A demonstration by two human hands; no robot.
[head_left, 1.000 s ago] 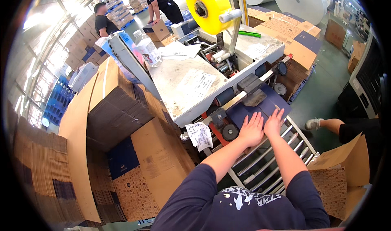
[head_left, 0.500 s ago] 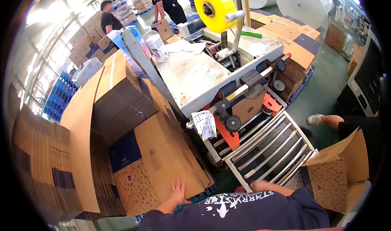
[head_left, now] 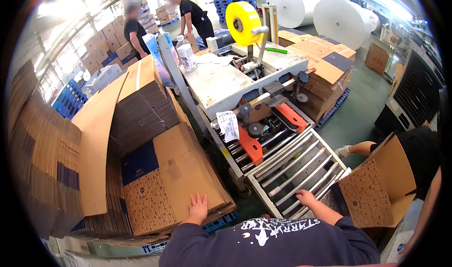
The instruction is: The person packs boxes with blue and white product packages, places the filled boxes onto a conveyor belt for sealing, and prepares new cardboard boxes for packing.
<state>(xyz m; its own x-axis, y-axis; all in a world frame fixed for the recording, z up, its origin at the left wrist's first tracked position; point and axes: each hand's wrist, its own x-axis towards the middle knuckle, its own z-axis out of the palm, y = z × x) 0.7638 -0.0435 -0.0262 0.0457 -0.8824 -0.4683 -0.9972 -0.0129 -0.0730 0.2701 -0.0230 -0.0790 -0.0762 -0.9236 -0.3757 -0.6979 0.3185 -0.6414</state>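
Observation:
My left hand [head_left: 197, 208] lies with fingers spread on the top sheet of a stack of flattened cardboard cartons [head_left: 188, 168], brown with a dark blue panel and a patterned panel. Over the near end of a metal roller conveyor [head_left: 301, 170] is my right hand [head_left: 307, 198], its fingers curled together with nothing visible in them. Beyond the rollers stands a carton taping machine [head_left: 221, 85] with orange guides [head_left: 249, 145] and a big yellow tape roll [head_left: 243, 24]. Part of a brown carton [head_left: 259, 112] shows inside it, behind the guides.
To the right, an open patterned carton [head_left: 365, 189] stands beside a co-worker, whose arm [head_left: 427, 210] and leg show. Tall stacks of flat cartons [head_left: 42, 163] rise at left. More cartons [head_left: 325, 62] sit on a pallet behind the machine. Two people stand in the back.
The carton between the orange guides has moved deeper into the machine. My right hand shows farther out over the rollers. My left hand stays on the cardboard; the whole view has shifted.

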